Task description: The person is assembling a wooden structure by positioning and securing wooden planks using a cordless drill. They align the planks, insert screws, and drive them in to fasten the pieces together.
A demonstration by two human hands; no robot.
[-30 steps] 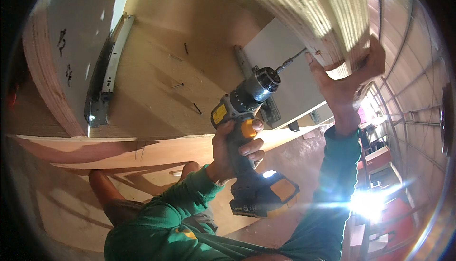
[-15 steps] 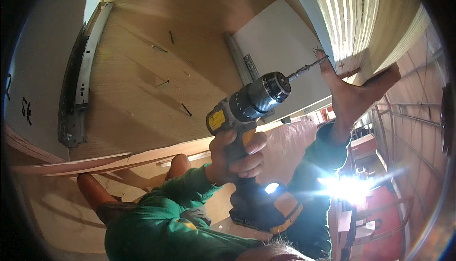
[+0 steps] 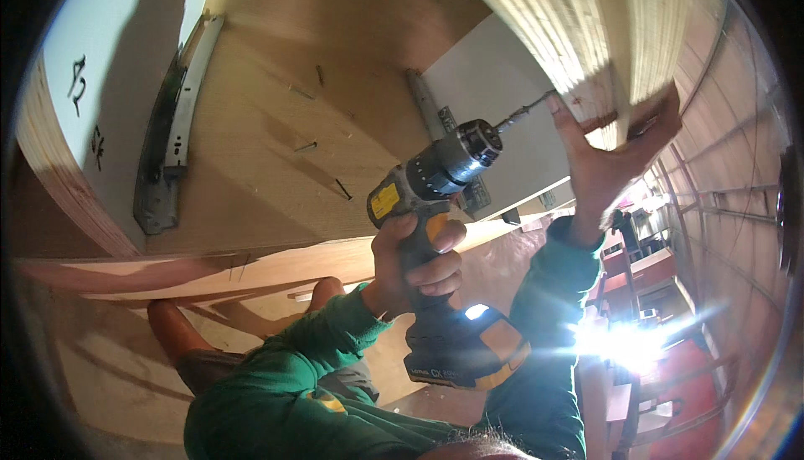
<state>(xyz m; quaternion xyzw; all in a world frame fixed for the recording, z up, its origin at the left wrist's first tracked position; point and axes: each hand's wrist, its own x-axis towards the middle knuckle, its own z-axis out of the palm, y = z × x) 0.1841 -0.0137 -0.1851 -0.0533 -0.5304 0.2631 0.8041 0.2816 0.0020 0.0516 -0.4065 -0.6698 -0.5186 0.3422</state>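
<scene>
My left hand [image 3: 419, 263] is wrapped around the grip of a black and yellow cordless drill [image 3: 444, 163], which points up to the right. A long screw [image 3: 529, 107] sits at the end of its bit. The screw's tip reaches the lower corner of a thick plywood panel [image 3: 578, 66], beside my right thumb; whether it has entered the wood I cannot tell. My right hand [image 3: 615, 159] grips that panel's lower end, thumb on the near side and fingers partly hidden behind. Several loose screws [image 3: 343, 189] lie on the wooden board [image 3: 251, 200] to the left.
Metal drawer slides run along both white side panels, one at the left [image 3: 180, 125] and another [image 3: 431, 108] behind the drill. Bare knees [image 3: 180, 330] show below the board's front edge. A bright lamp [image 3: 628, 343] glares at the lower right, near a red object [image 3: 687, 385].
The view has shifted, so the board and slides appear farther right. The screw's tip, earlier visible across my right thumb, now meets the panel's corner. Both hands keep their holds.
</scene>
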